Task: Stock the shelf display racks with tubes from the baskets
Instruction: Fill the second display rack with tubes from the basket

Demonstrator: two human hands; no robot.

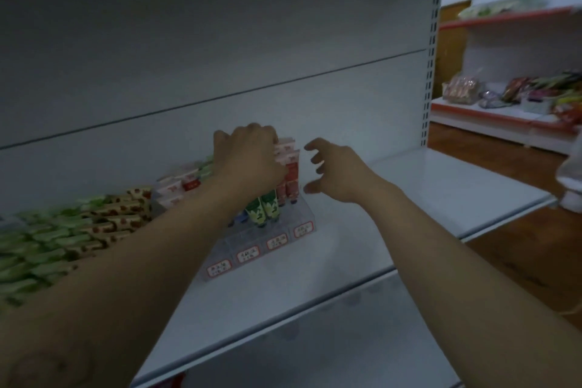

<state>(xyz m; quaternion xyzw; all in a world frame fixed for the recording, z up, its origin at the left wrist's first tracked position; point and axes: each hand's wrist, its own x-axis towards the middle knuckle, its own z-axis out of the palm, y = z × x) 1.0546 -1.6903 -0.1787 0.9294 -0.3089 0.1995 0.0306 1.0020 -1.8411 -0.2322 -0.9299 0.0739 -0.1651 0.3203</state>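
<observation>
- The white shelf (378, 230) carries a clear display rack (252, 238). Its near slots, behind the red price labels (277, 242), look empty.
- To the left lies a pile of loose tubes (63, 239), green ones and red-patterned ones. No basket is in view.
- In the middle of the rack stand green tubes (266, 206), cap down and leaning a little.
- At the far right of the rack stand the red tubes (291, 179). The left hand (248, 161) is over them, and its grip is curled around their flat white top ends.
- The right hand (337, 173) hangs just right of the rack. Its grip is wide, the fingers spread and half bent, and it holds nothing.
- I judge the tubes light and soft, with a smooth skin that can slip. The flat crimped end is the stiffest part, so it is the good place to pinch. A squeeze on the body may dent it, and one push may tip the neighbours.
</observation>
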